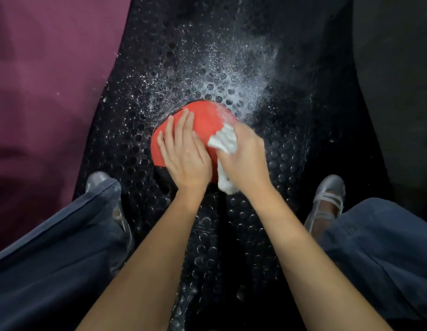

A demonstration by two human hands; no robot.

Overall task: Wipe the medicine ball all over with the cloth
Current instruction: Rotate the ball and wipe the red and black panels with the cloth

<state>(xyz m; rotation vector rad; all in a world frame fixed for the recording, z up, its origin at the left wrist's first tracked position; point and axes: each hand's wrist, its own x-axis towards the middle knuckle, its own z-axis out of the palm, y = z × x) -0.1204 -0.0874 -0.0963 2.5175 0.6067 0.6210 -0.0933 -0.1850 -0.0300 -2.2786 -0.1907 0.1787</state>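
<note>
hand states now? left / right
Left hand: open, fingers flat on the red ball.
Right hand: gripping the white cloth against the ball.

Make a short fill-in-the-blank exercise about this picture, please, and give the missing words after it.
1. The right hand grips a white ____.
2. The left hand rests flat on the ____-coloured panel of the medicine ball.
3. The ball lies on a black rubber mat studded with round ____.
4. A silver shoe stands on each ____ of the ball.

Missing words: cloth; red; bumps; side
</note>
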